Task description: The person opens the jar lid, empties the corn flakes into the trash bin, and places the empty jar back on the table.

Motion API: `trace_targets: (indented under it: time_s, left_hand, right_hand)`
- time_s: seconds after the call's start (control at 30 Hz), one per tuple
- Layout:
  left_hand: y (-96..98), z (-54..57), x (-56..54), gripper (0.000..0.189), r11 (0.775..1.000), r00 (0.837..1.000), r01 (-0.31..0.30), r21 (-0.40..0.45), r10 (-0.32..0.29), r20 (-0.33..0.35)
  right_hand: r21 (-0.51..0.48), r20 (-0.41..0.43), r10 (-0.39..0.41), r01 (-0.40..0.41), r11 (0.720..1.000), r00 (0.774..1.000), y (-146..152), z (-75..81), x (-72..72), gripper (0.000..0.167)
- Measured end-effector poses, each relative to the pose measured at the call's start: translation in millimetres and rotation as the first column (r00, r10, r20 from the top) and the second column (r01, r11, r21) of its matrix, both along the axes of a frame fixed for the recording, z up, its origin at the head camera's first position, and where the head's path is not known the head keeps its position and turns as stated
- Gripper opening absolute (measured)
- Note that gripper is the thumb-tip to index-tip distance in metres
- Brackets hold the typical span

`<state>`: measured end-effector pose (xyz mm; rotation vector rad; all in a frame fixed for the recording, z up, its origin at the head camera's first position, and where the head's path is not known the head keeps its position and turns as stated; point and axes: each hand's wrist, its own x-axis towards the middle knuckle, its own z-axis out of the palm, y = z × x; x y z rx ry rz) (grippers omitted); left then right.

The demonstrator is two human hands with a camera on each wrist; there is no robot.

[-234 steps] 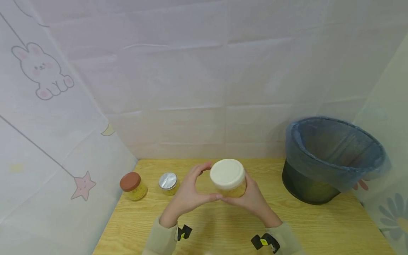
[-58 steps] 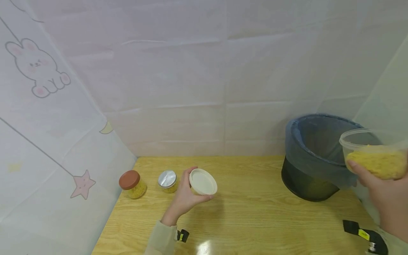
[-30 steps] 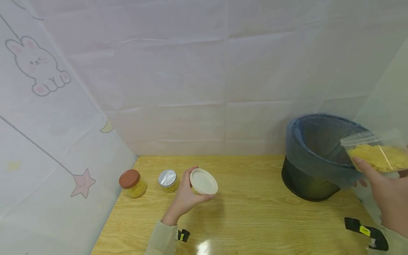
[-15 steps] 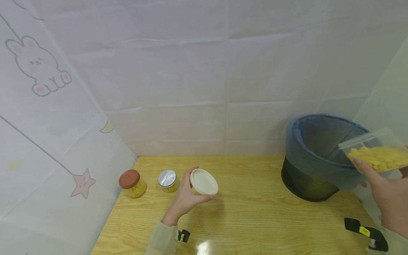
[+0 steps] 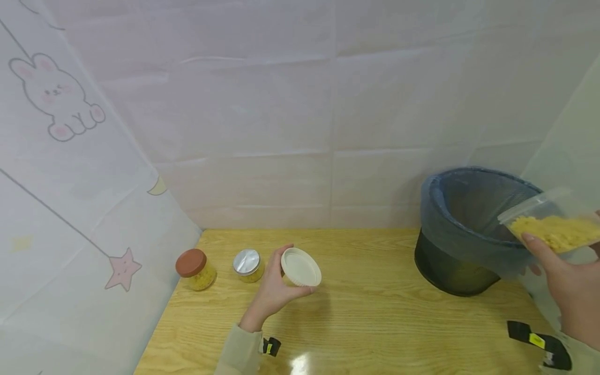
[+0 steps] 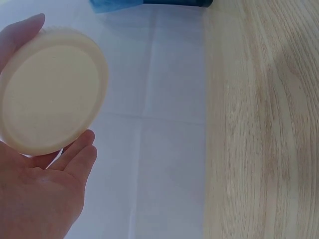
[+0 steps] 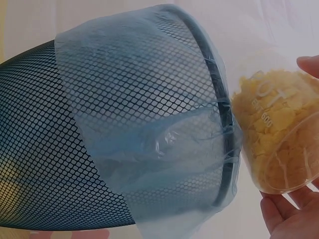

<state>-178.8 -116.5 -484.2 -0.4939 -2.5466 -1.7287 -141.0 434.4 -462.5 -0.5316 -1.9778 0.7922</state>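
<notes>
My left hand (image 5: 271, 296) pinches a round cream screw lid (image 5: 301, 267) between thumb and fingers above the middle of the table. In the left wrist view, the lid (image 6: 55, 94) shows a flat face with a raised rim. At the far right, my right hand (image 5: 569, 289) grips a clear plastic jar (image 7: 281, 129) partly filled with yellow flakes. Tipped sideways, the jar points its open mouth leftward at the rim of a waste bin (image 7: 30, 129). The flakes are still inside the jar. The far side of my right hand is cut off by the head view's edge.
The black mesh bin has a blue plastic liner (image 5: 473, 237) folded over its rim. On the wooden table (image 5: 375, 312), a jar with a brown lid (image 5: 197, 271) and a smaller jar with a silver lid (image 5: 247, 265) stand at left. Printed sheets cover the walls.
Earlier both hands held the lidded jar at the middle. Its lid is now off in my left hand, while my right hand has carried the jar rightward to the bin and tilted it.
</notes>
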Motion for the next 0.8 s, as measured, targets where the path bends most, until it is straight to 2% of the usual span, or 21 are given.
trace_targets:
  time_s: [0.07, 0.23, 0.37, 0.6, 0.8]
  left_hand:
    - [0.3, -0.5, -0.8, 0.106, 1.0, 1.0, 0.002, 0.001, -0.002, -0.004]
    - [0.6, -1.1, -1.2, 0.106, 1.0, 1.0, 0.005, 0.003, -0.005, -0.004]
    - [0.7, -1.2, -1.2, 0.106, 1.0, 1.0, 0.0, -0.004, 0.0, -0.002]
    - [1.2, 0.0, -0.8, 0.107, 1.0, 1.0, -0.004, -0.009, 0.004, 0.003]
    - [1.1, -0.3, -0.5, 0.107, 1.0, 1.0, -0.006, -0.011, 0.006, 0.005]
  right_hand:
    - [0.013, -0.001, -0.017, 0.017, 1.0, 1.0, -68, 59.9, 29.8, 0.074]
    - [0.04, 0.007, -0.095, 0.094, 0.995, 0.995, -68, 57.6, 31.2, 0.083]
    - [0.041, 0.003, -0.089, 0.089, 0.995, 0.996, -68, 58.1, 30.3, 0.08]
    - [0.113, -0.038, -0.015, 0.019, 0.993, 0.999, -66, 58.5, 31.5, 0.077]
    - [0.138, -0.07, 0.014, -0.004, 0.99, 0.997, -62, 59.3, 30.4, 0.073]
